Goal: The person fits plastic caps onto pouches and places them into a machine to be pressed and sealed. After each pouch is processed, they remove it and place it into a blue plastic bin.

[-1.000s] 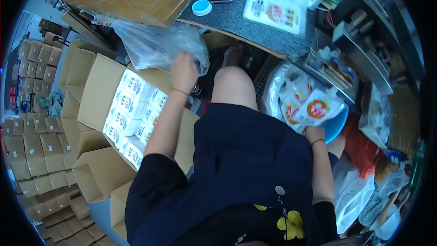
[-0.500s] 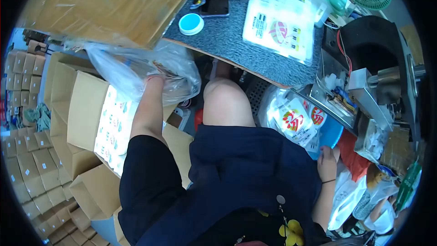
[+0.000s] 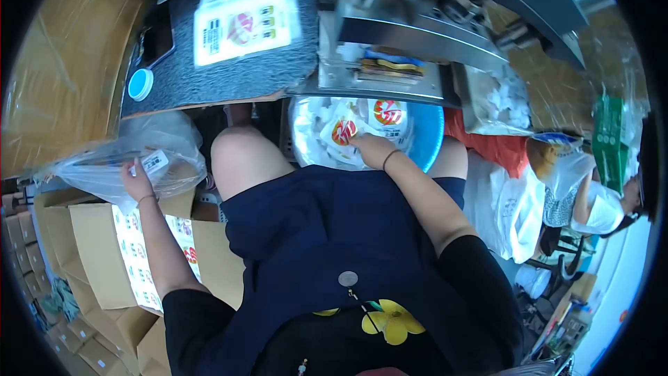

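My left hand [image 3: 137, 181] is at the lower left, closed on a small white packet [image 3: 154, 161] with dark print. Behind it spreads a crumpled clear plastic bag [image 3: 104, 167], above an open carton [image 3: 101, 257] of printed white packs [image 3: 132, 251]. My right hand [image 3: 374, 151] reaches between my knees into a blue basin [image 3: 433, 129]. Its fingers are closed at the edge of a white plastic bag [image 3: 343, 129] with a red and orange print. Another bag with the same print [image 3: 387, 114] lies beside it.
A grey-covered table [image 3: 261, 80] holds a stack of printed plastic sleeves [image 3: 243, 28], a phone [image 3: 158, 38] and a blue-lidded tub [image 3: 140, 84]. A metal machine [image 3: 417, 28] stands to its right. A large taped carton [image 3: 62, 63] is at left; another person [image 3: 598, 202] is at far right.
My view has turned right. My left hand has come out of the clear bag with a small white packet. My right hand has moved from the basin's outer side onto the printed bags.
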